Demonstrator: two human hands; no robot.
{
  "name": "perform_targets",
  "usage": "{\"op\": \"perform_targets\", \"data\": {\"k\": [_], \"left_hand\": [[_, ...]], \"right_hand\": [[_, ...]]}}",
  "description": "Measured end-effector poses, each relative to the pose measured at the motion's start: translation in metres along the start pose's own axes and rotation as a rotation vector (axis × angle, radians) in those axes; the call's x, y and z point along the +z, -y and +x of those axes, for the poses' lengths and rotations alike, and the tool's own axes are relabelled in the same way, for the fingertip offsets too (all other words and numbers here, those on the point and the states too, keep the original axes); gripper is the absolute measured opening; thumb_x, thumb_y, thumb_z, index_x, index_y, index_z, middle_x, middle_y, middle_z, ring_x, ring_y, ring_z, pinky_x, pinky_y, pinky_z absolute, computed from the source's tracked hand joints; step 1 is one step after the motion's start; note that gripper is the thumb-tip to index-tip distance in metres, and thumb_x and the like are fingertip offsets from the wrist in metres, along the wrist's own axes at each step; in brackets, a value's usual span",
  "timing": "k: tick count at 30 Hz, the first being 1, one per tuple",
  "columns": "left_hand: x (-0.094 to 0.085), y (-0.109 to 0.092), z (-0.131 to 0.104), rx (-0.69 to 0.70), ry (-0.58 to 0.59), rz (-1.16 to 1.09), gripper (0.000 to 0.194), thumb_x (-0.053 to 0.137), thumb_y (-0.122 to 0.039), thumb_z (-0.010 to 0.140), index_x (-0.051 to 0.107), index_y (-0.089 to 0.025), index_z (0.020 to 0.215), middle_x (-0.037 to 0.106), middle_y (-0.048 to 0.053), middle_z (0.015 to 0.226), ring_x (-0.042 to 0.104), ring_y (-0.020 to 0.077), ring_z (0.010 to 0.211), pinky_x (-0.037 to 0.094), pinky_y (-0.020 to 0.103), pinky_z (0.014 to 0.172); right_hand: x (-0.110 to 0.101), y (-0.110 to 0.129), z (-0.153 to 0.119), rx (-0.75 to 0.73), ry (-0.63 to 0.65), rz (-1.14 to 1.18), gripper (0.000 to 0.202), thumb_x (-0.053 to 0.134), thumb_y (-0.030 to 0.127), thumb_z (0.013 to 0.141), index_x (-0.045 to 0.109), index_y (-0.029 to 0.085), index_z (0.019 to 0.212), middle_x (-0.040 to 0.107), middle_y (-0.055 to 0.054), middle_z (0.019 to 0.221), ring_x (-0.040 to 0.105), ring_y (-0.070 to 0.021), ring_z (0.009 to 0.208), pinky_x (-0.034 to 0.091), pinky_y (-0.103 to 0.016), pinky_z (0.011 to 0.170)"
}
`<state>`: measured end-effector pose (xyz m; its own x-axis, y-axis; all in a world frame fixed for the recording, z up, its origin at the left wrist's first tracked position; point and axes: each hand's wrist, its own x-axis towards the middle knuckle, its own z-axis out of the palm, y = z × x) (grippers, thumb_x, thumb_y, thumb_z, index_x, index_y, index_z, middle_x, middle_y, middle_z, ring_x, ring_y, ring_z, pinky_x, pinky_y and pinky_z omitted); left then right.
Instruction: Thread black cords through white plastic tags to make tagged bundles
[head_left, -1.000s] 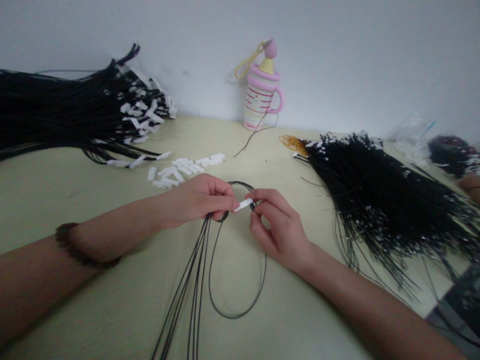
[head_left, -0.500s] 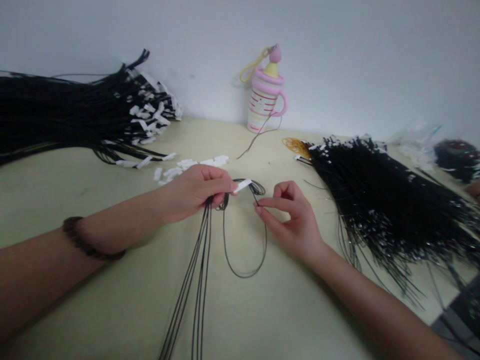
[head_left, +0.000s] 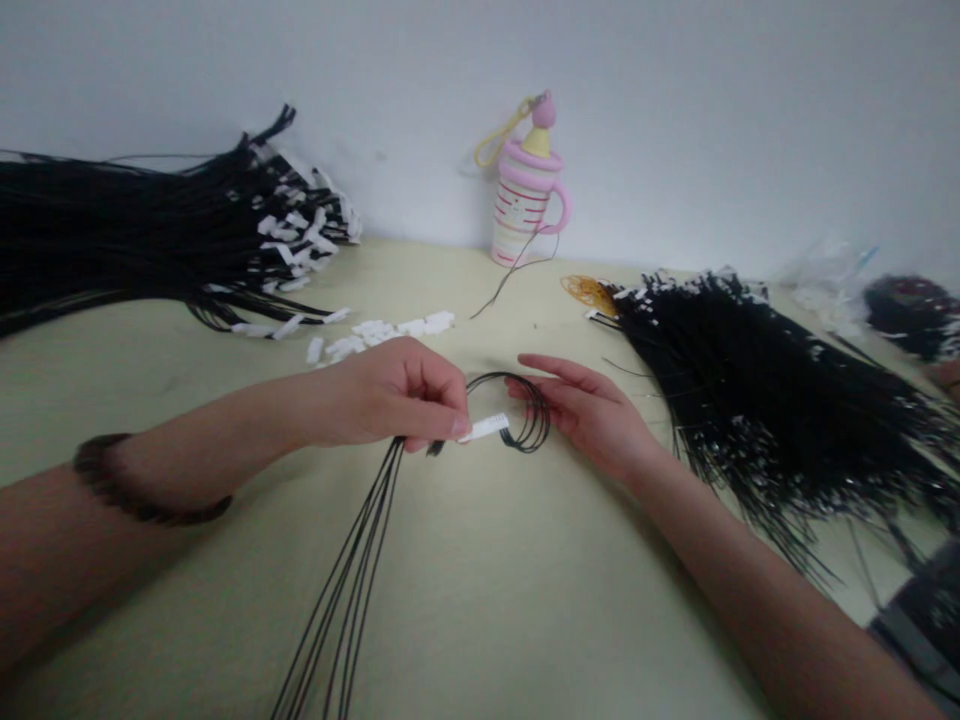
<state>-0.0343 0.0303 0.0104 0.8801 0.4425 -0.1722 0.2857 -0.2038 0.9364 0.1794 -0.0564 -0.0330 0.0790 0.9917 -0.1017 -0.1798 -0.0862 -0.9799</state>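
My left hand (head_left: pixel 409 395) pinches a small white connector (head_left: pixel 487 428) between thumb and fingers, its row of slots facing up. Thin black wires (head_left: pixel 360 560) hang from below that hand towards the near edge of the view. Out of the connector's right end several wires curl round in a loop (head_left: pixel 541 415) and run back to the left hand. My right hand (head_left: pixel 592 405) is at the right side of this loop, fingers stretched out and apart. Its fingertips are partly behind the wires; whether they touch them I cannot tell.
Loose white connectors (head_left: pixel 405 328) lie behind my left hand. A heap of black wires with white ends (head_left: pixel 150 220) is at left, another wire bundle (head_left: pixel 750 390) at right beside yellow rubber bands (head_left: pixel 589 292). A pink-and-white cup (head_left: pixel 523 205) stands against the wall.
My right hand has let go of the single wire it pinched and opened its fingers. The big hanging loop is gone, drawn in to a smaller coil. The connector has come lower and nearer.
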Motion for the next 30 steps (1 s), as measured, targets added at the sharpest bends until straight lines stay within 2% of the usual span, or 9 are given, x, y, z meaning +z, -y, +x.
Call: {"op": "perform_targets", "data": {"k": [2, 5, 8, 10, 12, 14, 19, 26, 30], "left_hand": [[0.007, 0.004, 0.006, -0.004, -0.082, 0.000, 0.017, 0.062, -0.025, 0.068, 0.062, -0.018, 0.053, 0.049, -0.004, 0.038, 0.038, 0.0062, 0.037, 0.023, 0.020, 0.039], [0.017, 0.013, 0.014, -0.014, -0.227, -0.028, 0.021, 0.060, -0.029, 0.072, 0.060, -0.017, 0.054, 0.051, -0.004, 0.042, 0.037, 0.0054, 0.040, 0.023, 0.020, 0.041], [0.023, 0.020, 0.019, -0.004, -0.375, -0.105, 0.024, 0.058, -0.031, 0.073, 0.058, -0.016, 0.054, 0.052, -0.004, 0.045, 0.041, 0.0061, 0.045, 0.029, 0.020, 0.047], [0.024, 0.022, 0.021, 0.007, -0.443, -0.156, 0.026, 0.059, -0.030, 0.073, 0.056, -0.016, 0.052, 0.052, -0.004, 0.046, 0.044, 0.0068, 0.048, 0.032, 0.021, 0.051], [0.024, 0.023, 0.021, 0.005, -0.468, -0.197, 0.026, 0.059, -0.030, 0.073, 0.055, -0.015, 0.051, 0.053, -0.004, 0.048, 0.045, 0.0073, 0.050, 0.033, 0.022, 0.052], [0.024, 0.022, 0.021, -0.003, -0.464, -0.230, 0.024, 0.059, -0.030, 0.073, 0.057, -0.015, 0.054, 0.053, -0.003, 0.049, 0.045, 0.0078, 0.050, 0.032, 0.023, 0.051], [0.024, 0.017, 0.019, -0.029, -0.418, -0.341, 0.022, 0.060, -0.030, 0.072, 0.058, -0.014, 0.058, 0.055, -0.002, 0.052, 0.048, 0.0090, 0.052, 0.036, 0.023, 0.051], [0.021, 0.018, 0.019, -0.051, -0.374, -0.454, 0.018, 0.061, -0.028, 0.071, 0.059, -0.014, 0.061, 0.056, -0.001, 0.055, 0.051, 0.0099, 0.050, 0.041, 0.024, 0.051], [0.020, 0.020, 0.019, -0.038, -0.363, -0.457, 0.019, 0.062, -0.030, 0.072, 0.060, -0.014, 0.062, 0.057, -0.002, 0.055, 0.050, 0.0092, 0.050, 0.041, 0.023, 0.051]], "right_hand": [[-0.004, 0.002, 0.000, -0.102, -0.146, -0.161, 0.031, 0.048, 0.021, 0.080, 0.060, 0.016, 0.108, 0.067, -0.010, 0.101, 0.061, -0.0201, 0.099, 0.047, -0.037, 0.085], [0.000, 0.005, -0.008, -0.452, -0.349, -0.567, 0.028, 0.048, 0.020, 0.079, 0.061, 0.017, 0.104, 0.064, -0.008, 0.103, 0.059, -0.0180, 0.097, 0.046, -0.032, 0.080], [0.022, 0.008, -0.024, -0.624, -0.352, -0.769, 0.016, 0.054, 0.018, 0.076, 0.059, 0.016, 0.090, 0.062, -0.002, 0.079, 0.055, -0.0111, 0.069, 0.044, -0.024, 0.063], [0.042, 0.007, -0.032, -0.506, -0.185, -0.750, 0.006, 0.055, 0.019, 0.076, 0.057, 0.015, 0.080, 0.057, 0.001, 0.067, 0.048, -0.0076, 0.056, 0.039, -0.020, 0.053], [0.059, 0.002, -0.036, -0.321, 0.026, -0.698, 0.009, 0.054, 0.023, 0.078, 0.058, 0.015, 0.077, 0.055, 0.002, 0.063, 0.044, -0.0061, 0.052, 0.035, -0.018, 0.048], [0.070, -0.005, -0.035, -0.200, 0.134, -0.660, 0.014, 0.052, 0.026, 0.080, 0.059, 0.015, 0.076, 0.053, 0.002, 0.062, 0.040, -0.0057, 0.051, 0.031, -0.018, 0.046], [0.076, -0.015, -0.027, -0.104, 0.093, -0.453, 0.013, 0.052, 0.026, 0.079, 0.055, 0.014, 0.073, 0.047, 0.003, 0.061, 0.038, -0.0063, 0.053, 0.030, -0.019, 0.048], [0.073, -0.003, -0.025, 0.065, 0.042, -0.218, 0.011, 0.056, 0.024, 0.074, 0.058, 0.014, 0.069, 0.056, 0.001, 0.061, 0.046, -0.0080, 0.056, 0.034, -0.021, 0.053], [0.071, -0.002, -0.025, 0.086, 0.054, -0.163, 0.014, 0.058, 0.027, 0.074, 0.063, 0.014, 0.073, 0.060, -0.001, 0.063, 0.047, -0.0079, 0.054, 0.033, -0.021, 0.051]]}}
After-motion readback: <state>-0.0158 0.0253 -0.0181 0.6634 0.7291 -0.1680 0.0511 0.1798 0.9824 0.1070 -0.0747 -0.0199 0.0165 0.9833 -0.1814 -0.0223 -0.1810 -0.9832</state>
